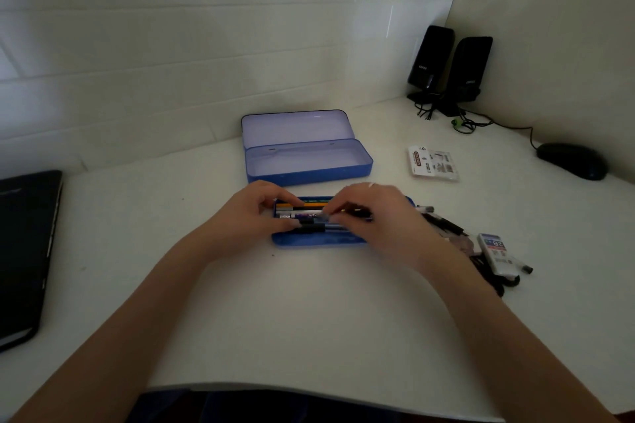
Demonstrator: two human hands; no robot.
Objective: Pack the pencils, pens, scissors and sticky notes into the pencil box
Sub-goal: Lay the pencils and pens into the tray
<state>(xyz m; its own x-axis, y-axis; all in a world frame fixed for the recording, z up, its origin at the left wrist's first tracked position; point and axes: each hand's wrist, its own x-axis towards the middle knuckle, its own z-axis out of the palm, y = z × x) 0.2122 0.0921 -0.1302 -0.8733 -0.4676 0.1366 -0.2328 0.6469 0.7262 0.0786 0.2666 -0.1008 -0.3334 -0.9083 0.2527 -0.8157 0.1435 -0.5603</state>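
From the head camera, the step in hand looks like laying pens and pencils side by side in the shallow blue tray that sits on the desk just in front of the open pencil box; the left hand has its fingers curled around the left ends of the pens and pencils in the tray, steadying them; the right hand pinches a dark pen and holds it low over the row, though blur hides the exact grip. The box itself, lid up, holds nothing that can be seen.

Judging from this, the next move calls for seating that pen flat beside the others without rolling them over the tray's low rim; then reaching right, where more pens and a small pack marked 2B lie near the right wrist, and a packet that may be the sticky notes lies farther back; something dark under the right forearm may be the scissors, but I cannot tell.

Room is open in front of the tray; a laptop bounds the left, a mouse and speakers the far right corner.
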